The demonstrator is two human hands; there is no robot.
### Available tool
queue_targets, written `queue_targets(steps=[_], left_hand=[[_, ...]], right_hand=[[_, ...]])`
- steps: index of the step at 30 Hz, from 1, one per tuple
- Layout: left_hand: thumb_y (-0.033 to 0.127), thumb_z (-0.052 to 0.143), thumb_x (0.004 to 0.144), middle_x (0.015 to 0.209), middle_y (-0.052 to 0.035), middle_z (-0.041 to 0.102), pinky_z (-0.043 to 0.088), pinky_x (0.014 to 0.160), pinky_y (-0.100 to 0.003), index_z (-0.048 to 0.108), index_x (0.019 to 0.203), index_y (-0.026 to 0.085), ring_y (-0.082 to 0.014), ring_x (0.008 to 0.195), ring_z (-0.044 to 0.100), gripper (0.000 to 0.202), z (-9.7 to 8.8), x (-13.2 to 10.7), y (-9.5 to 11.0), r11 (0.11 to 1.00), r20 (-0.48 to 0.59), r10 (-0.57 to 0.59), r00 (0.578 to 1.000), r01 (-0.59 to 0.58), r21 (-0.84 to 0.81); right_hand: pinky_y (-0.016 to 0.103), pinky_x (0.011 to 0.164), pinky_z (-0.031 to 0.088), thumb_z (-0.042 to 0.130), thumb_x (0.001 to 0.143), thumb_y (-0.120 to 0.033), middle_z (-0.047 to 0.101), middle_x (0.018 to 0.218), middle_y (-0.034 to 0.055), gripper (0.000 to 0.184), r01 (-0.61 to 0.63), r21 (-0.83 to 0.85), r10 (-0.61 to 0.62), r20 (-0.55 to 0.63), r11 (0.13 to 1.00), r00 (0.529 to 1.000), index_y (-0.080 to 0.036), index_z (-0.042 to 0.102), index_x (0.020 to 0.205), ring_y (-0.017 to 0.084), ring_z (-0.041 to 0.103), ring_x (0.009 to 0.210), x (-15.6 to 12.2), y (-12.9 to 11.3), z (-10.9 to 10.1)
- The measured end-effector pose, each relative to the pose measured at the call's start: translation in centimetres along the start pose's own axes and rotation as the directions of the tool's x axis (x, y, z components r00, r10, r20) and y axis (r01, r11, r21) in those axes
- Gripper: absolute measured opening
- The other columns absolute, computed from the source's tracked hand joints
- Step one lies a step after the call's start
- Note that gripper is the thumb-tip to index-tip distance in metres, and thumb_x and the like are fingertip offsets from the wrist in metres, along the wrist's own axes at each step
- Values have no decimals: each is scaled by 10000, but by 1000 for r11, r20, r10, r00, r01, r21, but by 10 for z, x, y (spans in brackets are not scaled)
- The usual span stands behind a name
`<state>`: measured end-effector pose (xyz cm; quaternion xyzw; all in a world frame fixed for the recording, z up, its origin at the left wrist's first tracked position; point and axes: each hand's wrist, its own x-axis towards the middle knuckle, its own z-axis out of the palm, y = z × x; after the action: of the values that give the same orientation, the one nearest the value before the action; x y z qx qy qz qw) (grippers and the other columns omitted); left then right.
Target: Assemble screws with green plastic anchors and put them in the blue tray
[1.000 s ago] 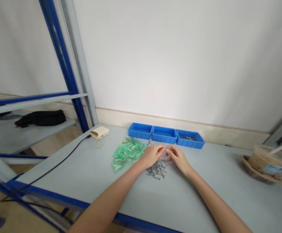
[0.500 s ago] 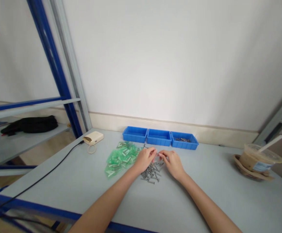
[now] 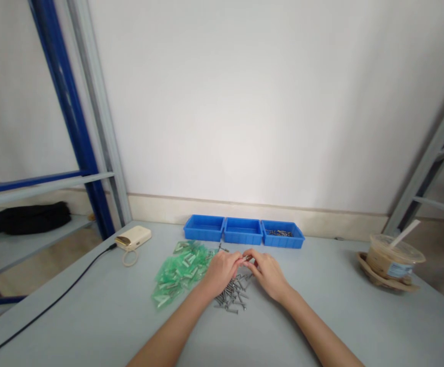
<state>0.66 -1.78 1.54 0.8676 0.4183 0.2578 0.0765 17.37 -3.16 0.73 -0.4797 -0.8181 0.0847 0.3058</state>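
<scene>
My left hand and my right hand meet fingertip to fingertip over a pile of grey screws on the pale table. Both hands are closed in a pinch around something small and metallic between them, probably a screw; it is too small to name for sure. A heap of small green plastic bags lies just left of my left hand. Three blue trays stand in a row behind the hands; the right one holds several screws.
A cream power bank with a black cable lies at the left. A plastic drink cup with a straw sits on a holder at the right. Blue and grey shelf posts rise at the left; a black item lies on a shelf.
The view has tilted up and swung slightly, so everything sits lower and further left in the picture. My hands stay together over the screws, fingers working slightly.
</scene>
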Motion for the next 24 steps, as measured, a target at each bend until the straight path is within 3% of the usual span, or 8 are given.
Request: queue_targets(steps=[3,7,14,18,21,24], left_hand=[[287,286,922,506,27,571,365,683,-243,549,698,186,-137,562,542,360,-1,0,1,997,11,-5,1000,5,-71],[295,247,925,488,29,554,369,625,-227,526,685,190,-135,527,538,382,4,-2,1,992,19,-49,999,50,-112],[338,232,926,548,20,588,370,652,-243,513,739,203,-156,605,557,363,1,-4,9,997,5,-22,1000,23,-78],[322,260,912,570,-1,604,365,644,-253,529,698,199,-172,630,561,365,-1,-4,7,999,-30,-34,999,34,-3],[322,259,908,528,4,597,375,619,-233,542,685,190,-154,579,569,384,3,-1,2,988,-59,-114,992,107,-113],[376,269,897,463,14,574,381,590,-219,549,660,178,-143,515,561,416,8,1,-5,964,-63,-198,978,183,-194]], right_hand=[[271,697,364,312,915,-388,655,884,24,282,61,-77,-62,-2,995,998,-232,543,962,168,594,729,-1,1,-1],[246,617,345,280,920,-400,649,787,21,346,76,-119,-76,6,990,997,-231,572,841,172,593,714,-2,2,-2],[228,576,334,228,927,-422,562,534,-14,499,-75,67,76,-16,995,997,-192,492,571,132,539,547,0,1,2],[225,599,357,276,916,-418,604,612,-24,396,-70,182,78,-35,981,996,-202,543,719,122,546,557,1,-1,2],[227,608,370,348,892,-417,639,696,-26,289,-63,227,79,-61,972,995,-216,555,876,120,556,565,2,-2,1],[234,619,367,421,860,-409,655,728,-19,252,-82,176,97,-77,981,992,-221,589,865,134,574,611,2,-2,2]])
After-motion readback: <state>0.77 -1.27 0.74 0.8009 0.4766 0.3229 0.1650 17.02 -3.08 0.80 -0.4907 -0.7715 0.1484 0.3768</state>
